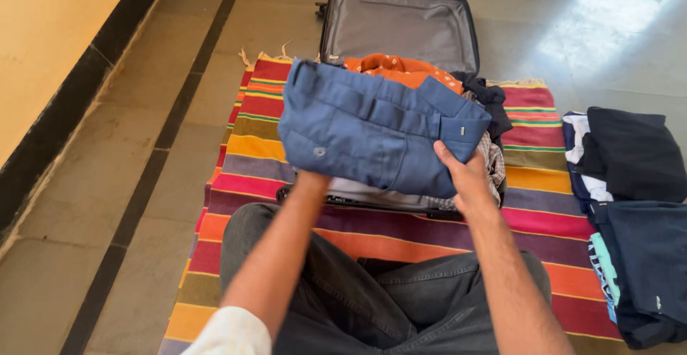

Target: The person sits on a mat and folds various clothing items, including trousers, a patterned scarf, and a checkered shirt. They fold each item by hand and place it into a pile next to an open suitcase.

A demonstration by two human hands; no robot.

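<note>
One folded blue garment is held over one open suitcase; right hand grips its edge, left hand is hidden beneath it, grip unclear. Dark folded clothes are stacked alongside on one striped mat.

Blue trousers: matt woven cloth. Striped rug: coarse weave. Floor: smooth stone tile.
</note>
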